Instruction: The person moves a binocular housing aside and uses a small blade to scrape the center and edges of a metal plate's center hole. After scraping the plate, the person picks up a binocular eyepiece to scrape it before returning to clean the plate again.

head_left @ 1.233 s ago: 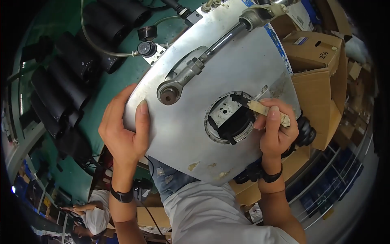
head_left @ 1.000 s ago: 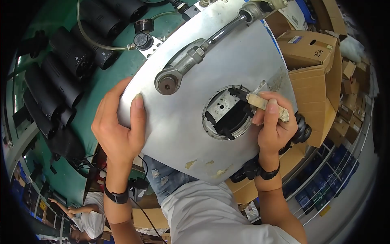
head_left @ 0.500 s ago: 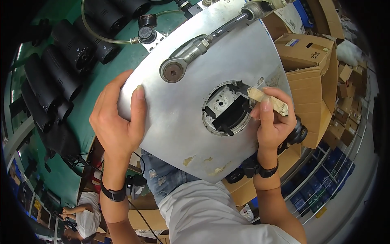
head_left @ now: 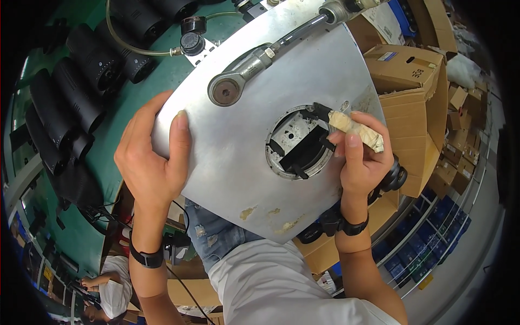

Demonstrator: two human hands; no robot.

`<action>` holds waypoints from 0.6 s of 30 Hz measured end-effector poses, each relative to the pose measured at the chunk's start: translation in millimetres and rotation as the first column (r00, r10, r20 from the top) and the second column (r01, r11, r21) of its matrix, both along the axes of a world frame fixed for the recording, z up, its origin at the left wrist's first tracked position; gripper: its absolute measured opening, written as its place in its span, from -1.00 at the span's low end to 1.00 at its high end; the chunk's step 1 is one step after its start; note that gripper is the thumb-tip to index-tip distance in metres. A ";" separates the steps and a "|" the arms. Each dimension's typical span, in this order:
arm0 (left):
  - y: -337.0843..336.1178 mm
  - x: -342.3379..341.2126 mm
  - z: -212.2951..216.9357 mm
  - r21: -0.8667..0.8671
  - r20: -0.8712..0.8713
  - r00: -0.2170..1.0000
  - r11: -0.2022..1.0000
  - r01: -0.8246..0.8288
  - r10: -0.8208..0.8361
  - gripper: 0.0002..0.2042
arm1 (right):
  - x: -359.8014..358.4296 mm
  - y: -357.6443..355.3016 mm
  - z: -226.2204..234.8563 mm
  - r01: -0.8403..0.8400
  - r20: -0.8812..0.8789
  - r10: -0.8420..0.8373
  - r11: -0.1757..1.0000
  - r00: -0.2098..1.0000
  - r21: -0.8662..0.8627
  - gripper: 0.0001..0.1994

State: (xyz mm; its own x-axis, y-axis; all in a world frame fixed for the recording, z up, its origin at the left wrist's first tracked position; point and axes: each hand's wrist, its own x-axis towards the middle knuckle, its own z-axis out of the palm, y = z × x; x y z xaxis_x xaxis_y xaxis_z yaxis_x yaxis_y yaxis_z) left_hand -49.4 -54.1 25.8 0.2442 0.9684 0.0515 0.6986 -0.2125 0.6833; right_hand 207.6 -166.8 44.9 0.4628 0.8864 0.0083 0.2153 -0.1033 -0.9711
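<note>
A broad silver metal plate [head_left: 227, 157] lies tilted in front of me. My left hand [head_left: 149, 154] grips its left edge, thumb on top and fingers over the rim. Set in the plate is a round opening with a metal ring [head_left: 269, 157]; inside it sit black and silver parts [head_left: 303, 146]. My right hand [head_left: 365, 168] is closed round a handle wrapped in cream tape [head_left: 355, 130] at the ring's right side. The handle joins a dark piece at the ring's upper right edge. Whether they are one piece, I cannot tell.
A metal rod with a round end joint [head_left: 225, 92] crosses the plate's upper part. Several black cylindrical housings [head_left: 67, 100] lie on the green table [head_left: 127, 114], near a gauge with a hose [head_left: 192, 43]. Cardboard boxes [head_left: 406, 114] stand at right. A co-worker [head_left: 115, 287] is at lower left.
The view has shifted slightly, so the plate appears a little further left and up. Both hands keep their holds; the taped handle stays at the ring's upper right.
</note>
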 end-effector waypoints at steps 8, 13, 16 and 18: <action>0.9 -2.5 -0.3 0.046 -0.006 1.000 0.999 0.005 -0.005 -0.73 | -4.0 1.2 -2.2 0.061 0.060 -0.062 0.998 0.996 0.012 -0.76; -2.0 -3.5 -3.8 0.036 0.009 1.000 0.999 -0.002 0.002 -0.73 | 1.6 -4.9 -6.7 -0.013 0.081 0.007 0.997 0.997 0.077 -0.78; -1.9 -2.7 -4.3 0.047 0.021 1.000 0.999 0.004 -0.005 -0.73 | 0.0 -7.7 7.5 -0.056 0.167 0.063 0.997 0.984 -0.046 -0.79; 0.2 -3.2 -9.4 0.042 0.026 1.000 0.999 0.009 -0.010 -0.73 | -5.2 -5.7 9.8 -0.097 0.213 0.127 0.985 0.969 -0.144 -0.80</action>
